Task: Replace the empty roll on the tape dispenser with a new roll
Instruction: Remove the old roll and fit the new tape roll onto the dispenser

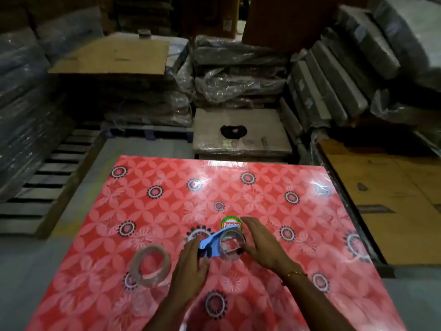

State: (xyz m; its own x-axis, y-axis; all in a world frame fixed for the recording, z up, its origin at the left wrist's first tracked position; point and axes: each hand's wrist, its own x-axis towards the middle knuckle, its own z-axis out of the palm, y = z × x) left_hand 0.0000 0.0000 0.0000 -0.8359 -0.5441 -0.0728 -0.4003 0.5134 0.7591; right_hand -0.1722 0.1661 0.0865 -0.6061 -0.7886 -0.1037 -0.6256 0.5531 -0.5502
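Note:
A blue tape dispenser (216,242) lies on the red flowered table cover (167,199), near the front middle. A thin, see-through empty roll (232,244) sits on its wheel. My left hand (191,266) grips the dispenser's handle end. My right hand (260,244) is cupped around the right side of the empty roll, fingers touching it. A full clear tape roll (150,265) lies flat on the cover to the left of my left hand, apart from it.
A round green and red label (231,223) shows just behind the dispenser. Wrapped stacks and cardboard sheets (381,187) surround the table. A wooden pallet (47,177) lies to the left.

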